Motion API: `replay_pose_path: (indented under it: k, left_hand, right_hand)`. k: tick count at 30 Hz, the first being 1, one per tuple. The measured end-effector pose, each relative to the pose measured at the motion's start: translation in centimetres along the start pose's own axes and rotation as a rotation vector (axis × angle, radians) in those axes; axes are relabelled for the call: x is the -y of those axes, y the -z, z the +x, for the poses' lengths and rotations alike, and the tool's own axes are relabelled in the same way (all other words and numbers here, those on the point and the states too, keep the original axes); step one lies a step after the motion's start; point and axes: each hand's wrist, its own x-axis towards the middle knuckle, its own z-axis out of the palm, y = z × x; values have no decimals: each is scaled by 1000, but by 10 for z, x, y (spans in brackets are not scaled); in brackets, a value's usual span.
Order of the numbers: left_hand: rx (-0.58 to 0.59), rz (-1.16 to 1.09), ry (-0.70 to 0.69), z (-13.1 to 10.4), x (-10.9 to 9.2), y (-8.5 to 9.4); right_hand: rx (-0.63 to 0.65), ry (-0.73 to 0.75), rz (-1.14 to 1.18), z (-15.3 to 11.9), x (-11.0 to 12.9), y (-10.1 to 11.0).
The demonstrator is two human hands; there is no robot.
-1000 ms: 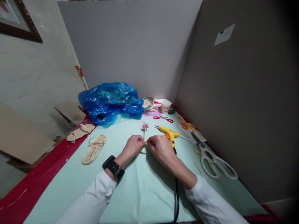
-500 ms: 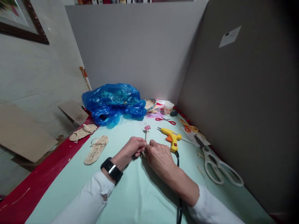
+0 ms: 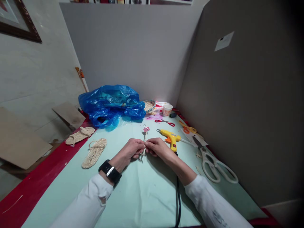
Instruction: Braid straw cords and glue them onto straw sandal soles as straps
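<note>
My left hand (image 3: 133, 148) and my right hand (image 3: 159, 147) meet at the middle of the table, fingertips pinched on a thin braided cord (image 3: 143, 152) of pale straw-like fibre. Loose ends of it hang below the fingers. The cord's far end is held in a pink binder clip (image 3: 146, 129) on the table. A black watch (image 3: 110, 172) is on my left wrist. To the left lies a small woven straw slipper (image 3: 95, 153), and a second straw slipper (image 3: 79, 136) lies beyond it near the table's red edge.
A yellow glue gun (image 3: 170, 138) with a black cable lies right of my hands. Large white-handled scissors (image 3: 215, 166), orange scissors (image 3: 188, 128) and red scissors (image 3: 165, 122) lie around it. A blue plastic bag (image 3: 111, 106), a woven basket (image 3: 149, 106) and a paper cup (image 3: 167, 110) stand at the back.
My right hand has turned, its fingers now stretching toward my left fingertips on the cord. The whole view has shifted slightly, so things appear further left.
</note>
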Motion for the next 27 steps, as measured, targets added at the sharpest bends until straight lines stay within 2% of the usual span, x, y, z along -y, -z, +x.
replay_pose_path:
  k: [4,8,14,22,24,27]
  left_hand:
    - [-17,117,-33,-1,0,-1]
    - [-110,277,-99,-2,-1,-1]
    - [-227,473,-226,-15,-14,1]
    - [-193,496,-279,-27,-7,-25]
    - [-189,481,-283,-27,-8,-24]
    - [-178,402,-252,-24,-11,-10]
  right_hand:
    - [-3,-28,113,3,-11,-3]
    - [-67,-39,193,5,-19,-4]
    - [-153,-47,315,4,-21,-9]
    - [-123,-61,498,0,-15,-10]
    - [-110,-67,533,0,-15,-9]
    - [-97,-61,557,1,-16,-9]
